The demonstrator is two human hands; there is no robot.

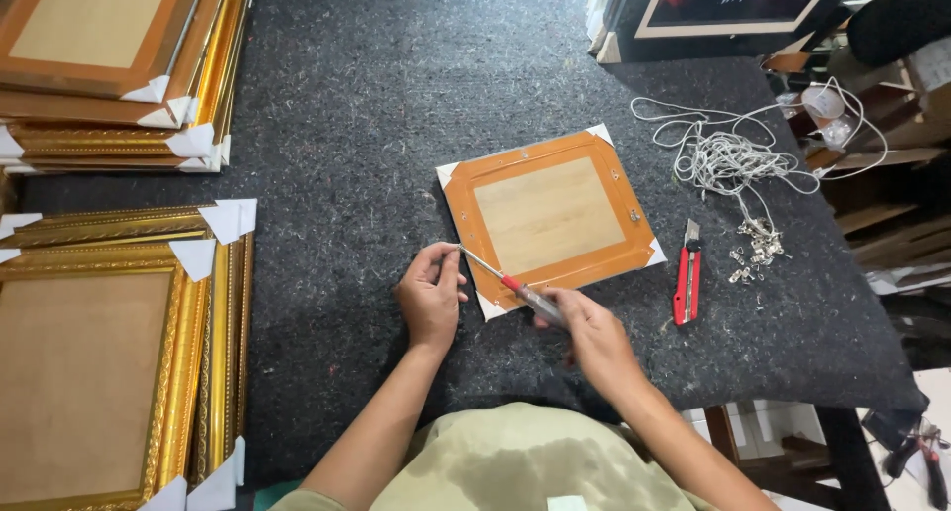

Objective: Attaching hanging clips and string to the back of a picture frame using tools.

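A small picture frame (551, 214) lies face down on the dark felt table (357, 125), showing an orange back border, a light wood backing panel and white paper corner guards. My right hand (589, 333) grips a screwdriver (510, 285) with a red and clear handle. Its metal tip points at the frame's left edge. My left hand (430, 291) pinches at that tip, fingers closed around something too small to make out.
A red utility knife (686, 273) lies right of the frame, beside several small metal hangers (755, 252) and a tangle of white cord (731, 154). Stacks of gold frames (119, 353) fill the left side, more frames (109, 65) at the far left. A framed picture (733, 6) leans at the back.
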